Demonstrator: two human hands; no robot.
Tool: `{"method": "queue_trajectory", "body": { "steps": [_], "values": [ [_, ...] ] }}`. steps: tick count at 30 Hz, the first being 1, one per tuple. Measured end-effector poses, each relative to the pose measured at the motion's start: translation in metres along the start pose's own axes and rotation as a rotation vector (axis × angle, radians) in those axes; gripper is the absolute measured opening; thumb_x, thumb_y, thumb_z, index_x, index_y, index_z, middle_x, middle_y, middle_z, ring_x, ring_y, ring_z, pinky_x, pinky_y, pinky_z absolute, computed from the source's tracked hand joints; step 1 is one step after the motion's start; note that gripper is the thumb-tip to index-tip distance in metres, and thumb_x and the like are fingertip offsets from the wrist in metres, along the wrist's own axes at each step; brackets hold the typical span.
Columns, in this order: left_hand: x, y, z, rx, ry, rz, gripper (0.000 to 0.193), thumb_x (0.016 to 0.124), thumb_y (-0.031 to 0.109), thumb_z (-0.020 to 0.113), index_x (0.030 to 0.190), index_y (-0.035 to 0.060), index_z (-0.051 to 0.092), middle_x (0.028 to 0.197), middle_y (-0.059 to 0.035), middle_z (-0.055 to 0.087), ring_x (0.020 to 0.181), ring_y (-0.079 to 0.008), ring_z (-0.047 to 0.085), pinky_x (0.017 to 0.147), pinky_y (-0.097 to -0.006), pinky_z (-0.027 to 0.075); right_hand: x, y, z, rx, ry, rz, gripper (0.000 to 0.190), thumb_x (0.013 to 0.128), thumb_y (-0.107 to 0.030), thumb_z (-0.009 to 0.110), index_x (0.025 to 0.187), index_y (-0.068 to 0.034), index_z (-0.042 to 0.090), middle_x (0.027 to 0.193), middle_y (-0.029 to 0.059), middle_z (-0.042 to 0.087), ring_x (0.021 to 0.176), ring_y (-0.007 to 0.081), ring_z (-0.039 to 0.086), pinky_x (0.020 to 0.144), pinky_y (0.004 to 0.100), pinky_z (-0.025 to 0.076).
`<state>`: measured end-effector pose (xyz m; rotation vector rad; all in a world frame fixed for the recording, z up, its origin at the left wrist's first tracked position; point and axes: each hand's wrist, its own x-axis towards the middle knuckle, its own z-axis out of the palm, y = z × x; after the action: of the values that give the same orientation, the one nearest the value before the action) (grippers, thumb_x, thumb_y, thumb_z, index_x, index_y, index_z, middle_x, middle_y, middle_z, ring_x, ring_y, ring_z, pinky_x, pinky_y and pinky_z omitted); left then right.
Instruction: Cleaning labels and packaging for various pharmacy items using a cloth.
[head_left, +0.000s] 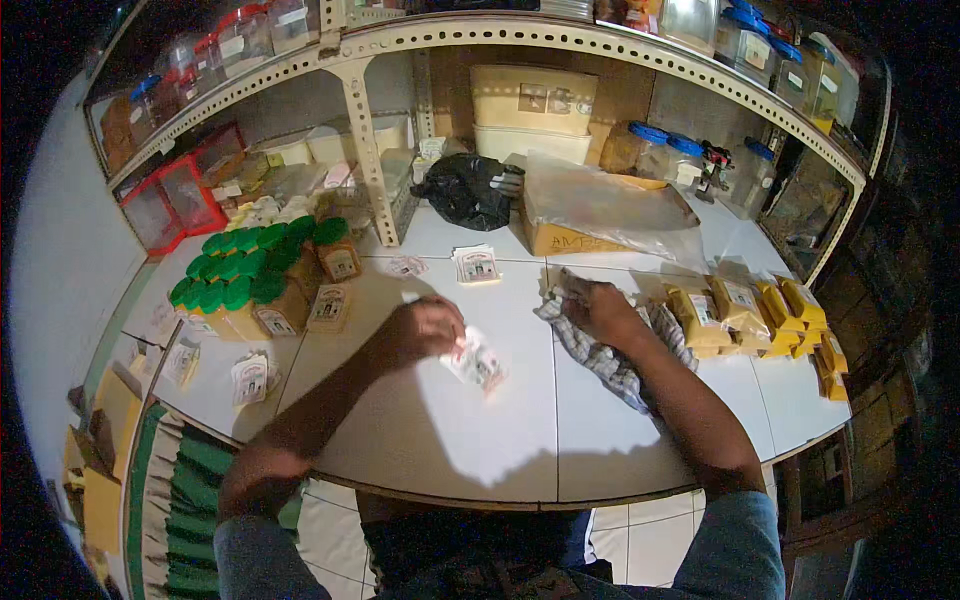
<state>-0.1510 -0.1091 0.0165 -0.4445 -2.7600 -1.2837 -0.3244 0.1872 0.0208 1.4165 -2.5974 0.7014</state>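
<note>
Over the middle of the white tiled table, my left hand (426, 328) pinches the corner of a printed label (480, 364), blurred as if moving. On the right, my right hand (600, 309) rests on a checkered cloth (600, 364) and seems to grip a fold of it; the fingertips are partly hidden. Beyond the hands lies a stack of printed labels (476, 265), with a few thin labels (407, 265) to its left. More labels (328, 306) lie beside the green-lidded jars (240, 277) at the left, and others (250, 377) nearer the front edge.
Yellow-brown filled packets (697, 315) are piled at the right. A black plastic bag (471, 191) and a cardboard box (570, 238) under clear plastic stand at the back. A perforated metal shelf post (367, 150) rises at back left; lidded jars (754, 45) fill the upper shelf.
</note>
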Motion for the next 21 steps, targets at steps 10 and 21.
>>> {"method": "queue_trajectory", "body": {
  "steps": [10,21],
  "values": [
    [0.118,-0.02,-0.065,-0.126,0.174,0.049,0.018,0.083,-0.002,0.066,0.1,-0.0014,0.062,0.09,-0.0099,0.069,0.085,-0.0141,0.066,0.079,-0.0288,0.054,0.007,0.027,0.002,-0.189,0.052,0.137,0.038,0.091,-0.03,0.055,0.114,0.001,0.054,0.096,0.0279,0.064,0.092,0.0448,0.063,0.083,0.0513,0.051],
    [0.168,-0.093,-0.061,-0.052,0.137,-0.069,0.021,0.084,0.007,0.068,0.103,-0.0003,0.064,0.095,-0.0095,0.069,0.089,-0.0163,0.065,0.082,-0.0295,0.052,0.006,0.009,-0.004,-0.176,-0.027,0.223,0.038,0.097,-0.034,0.045,0.11,0.0,0.058,0.098,0.0307,0.063,0.094,0.0447,0.062,0.084,0.0517,0.051]
  ]
}}
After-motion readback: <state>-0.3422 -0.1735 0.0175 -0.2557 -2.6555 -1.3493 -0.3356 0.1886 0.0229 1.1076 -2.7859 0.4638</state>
